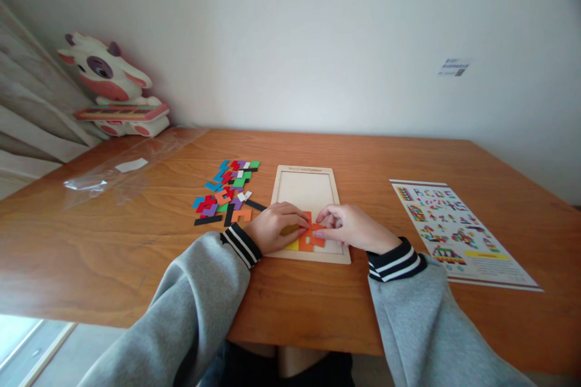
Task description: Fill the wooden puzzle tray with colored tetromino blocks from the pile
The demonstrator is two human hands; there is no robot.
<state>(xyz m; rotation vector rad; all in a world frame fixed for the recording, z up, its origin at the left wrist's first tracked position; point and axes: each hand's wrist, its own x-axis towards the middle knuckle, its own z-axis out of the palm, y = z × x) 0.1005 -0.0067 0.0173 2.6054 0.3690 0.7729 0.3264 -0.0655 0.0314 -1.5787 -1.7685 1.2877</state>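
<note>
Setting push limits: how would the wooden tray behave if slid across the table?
The wooden tray is probably stiff: its frame looks flat and straight-edged. Tipping seems unlikely, as it lies low and broad on the table. A hard shove could shift the orange pieces, with bare tray floor beside them.

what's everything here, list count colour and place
tray: one, pale wood, mid-table
orange pieces: several, orange, in tray
yellow piece: at least one, yellow, in tray
loose pieces: many, mixed colours, left of tray
printed sheet: one, white, right of tray
cow toy: one, white and pink, back left
plastic wrapper: one, clear, left on table
paper slip: one, white, at wrapper
table: one, brown, centre
wall: one, whitish, behind
label: one, white, on wall
curtain: one, pale, left edge
sleeves: two, grey, lower picture
legs: two, dark clothing, bottom
left hand: one, bare, over tray
right hand: one, bare, over tray
</note>
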